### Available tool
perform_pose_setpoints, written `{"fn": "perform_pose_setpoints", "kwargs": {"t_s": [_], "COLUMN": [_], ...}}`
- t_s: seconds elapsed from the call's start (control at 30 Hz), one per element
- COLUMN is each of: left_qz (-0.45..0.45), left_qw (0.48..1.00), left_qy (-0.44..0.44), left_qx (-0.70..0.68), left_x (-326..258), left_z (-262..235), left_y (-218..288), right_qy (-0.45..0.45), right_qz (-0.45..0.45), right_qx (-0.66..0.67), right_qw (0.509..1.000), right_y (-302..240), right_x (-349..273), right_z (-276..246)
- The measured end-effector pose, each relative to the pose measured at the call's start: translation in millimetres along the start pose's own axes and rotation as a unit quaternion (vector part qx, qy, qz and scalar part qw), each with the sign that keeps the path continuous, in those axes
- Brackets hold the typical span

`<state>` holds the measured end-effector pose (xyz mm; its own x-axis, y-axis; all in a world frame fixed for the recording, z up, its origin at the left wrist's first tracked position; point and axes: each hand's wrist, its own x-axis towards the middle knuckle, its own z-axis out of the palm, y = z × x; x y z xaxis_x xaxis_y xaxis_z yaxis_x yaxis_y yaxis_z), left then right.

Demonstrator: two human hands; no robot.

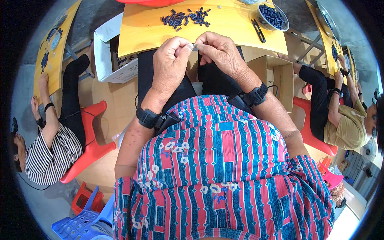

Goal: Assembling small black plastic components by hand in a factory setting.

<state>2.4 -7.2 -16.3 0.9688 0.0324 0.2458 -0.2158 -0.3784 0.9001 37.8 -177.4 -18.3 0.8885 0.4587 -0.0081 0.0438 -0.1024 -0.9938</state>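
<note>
My left hand (170,60) and my right hand (220,52) meet fingertip to fingertip just in front of the yellow table's near edge (160,50). Between them they pinch a tiny dark part (195,47), mostly hidden by the fingers. Both wrists wear black bands. A loose heap of small dark blue pieces (186,18) lies on the table beyond my hands. Farther right sits a clear bowl (273,17) filled with the same dark pieces, with black snips (258,30) lying beside it.
A white box (110,56) stands on the floor to the left and an open cardboard box (276,76) to the right. Two other people sit on red chairs at neighbouring yellow tables, one at left (56,140) and one at right (344,120). Blue stool (80,226) lower left.
</note>
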Motion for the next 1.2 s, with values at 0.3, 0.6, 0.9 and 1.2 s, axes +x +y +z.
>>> {"fn": "perform_pose_setpoints", "kwargs": {"t_s": [0.3,0.6,0.9,1.2], "left_qz": [0.049,-0.118,-0.044,0.035], "left_qw": [0.997,0.987,0.998,0.998], "left_qy": [0.032,-0.011,0.009,0.029], "left_qx": [0.040,-0.111,-0.032,0.050], "left_x": [2,2,3,3], "left_z": [3,5,5,2], "left_y": [2,-8,-11,-2], "right_qy": [0.091,0.131,0.090,-0.005], "right_qz": [-0.070,-0.273,-0.126,0.028], "right_qx": [-0.074,-0.284,-0.048,0.067], "right_qw": [0.991,0.910,0.987,0.997], "right_y": [8,7,9,5], "right_x": [1,2,1,4], "right_z": [4,1,2,-4]}}
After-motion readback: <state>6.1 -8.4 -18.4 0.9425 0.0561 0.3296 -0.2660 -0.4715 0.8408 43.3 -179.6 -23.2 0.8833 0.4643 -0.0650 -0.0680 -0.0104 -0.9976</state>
